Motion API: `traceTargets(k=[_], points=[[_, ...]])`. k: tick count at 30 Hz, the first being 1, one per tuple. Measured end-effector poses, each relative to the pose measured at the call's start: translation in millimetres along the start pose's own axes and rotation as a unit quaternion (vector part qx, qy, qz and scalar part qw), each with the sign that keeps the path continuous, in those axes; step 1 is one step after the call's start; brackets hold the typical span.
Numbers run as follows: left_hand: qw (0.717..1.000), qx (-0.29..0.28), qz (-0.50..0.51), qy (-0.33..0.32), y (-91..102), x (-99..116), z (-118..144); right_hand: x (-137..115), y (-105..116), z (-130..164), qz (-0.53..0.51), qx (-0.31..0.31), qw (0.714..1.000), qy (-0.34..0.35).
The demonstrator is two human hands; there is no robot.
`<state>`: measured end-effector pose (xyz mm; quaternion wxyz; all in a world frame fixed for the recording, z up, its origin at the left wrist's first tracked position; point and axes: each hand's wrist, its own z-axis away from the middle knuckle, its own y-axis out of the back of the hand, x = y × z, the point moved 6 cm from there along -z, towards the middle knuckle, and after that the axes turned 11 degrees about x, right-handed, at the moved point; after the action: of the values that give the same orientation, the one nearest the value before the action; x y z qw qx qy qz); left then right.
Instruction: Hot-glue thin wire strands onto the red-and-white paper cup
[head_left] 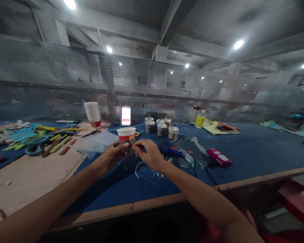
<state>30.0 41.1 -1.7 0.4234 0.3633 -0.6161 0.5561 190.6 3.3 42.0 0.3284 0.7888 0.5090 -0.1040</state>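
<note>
A white paper cup (127, 131) with a red band is held upright over the blue table, its lower part dark and partly hidden by fingers. My left hand (114, 152) wraps round the cup's lower left side. At the cup's lower right, my right hand (149, 153) is closed in a pinch with its fingertips close against the wall; what they grip is too small to make out. Below my right hand a thin white cord (136, 170) curves on the table. Just right of that hand lies a blue glue gun (172, 150).
Several small wrapped cups with looped handles (162, 127) stand behind. A stack of paper cups (92, 113) leans at back left, near scissors (36, 144) and markers. To the right are a magenta box (219, 158), a yellow-labelled bottle (200, 119) and a black cable (212, 179).
</note>
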Motion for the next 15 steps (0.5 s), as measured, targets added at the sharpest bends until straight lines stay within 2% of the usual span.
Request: traceTargets(k=[8, 12, 15], points=[[1.000, -0.002, 0.010, -0.007, -0.5, 0.5, -1.8, 0.2, -5.3, 5.7, 0.041, -0.002, 0.996, 0.076], [1.000, 0.020, 0.013, -0.017, 0.9, 2.1, -2.2, -2.8, -2.4, 4.6, 0.056, 0.011, 0.994, 0.092], [0.999, 0.034, 0.014, -0.026, 2.1, 4.0, -1.2, -9.7, -4.4, 7.4, 0.067, -0.007, 0.989, 0.133]])
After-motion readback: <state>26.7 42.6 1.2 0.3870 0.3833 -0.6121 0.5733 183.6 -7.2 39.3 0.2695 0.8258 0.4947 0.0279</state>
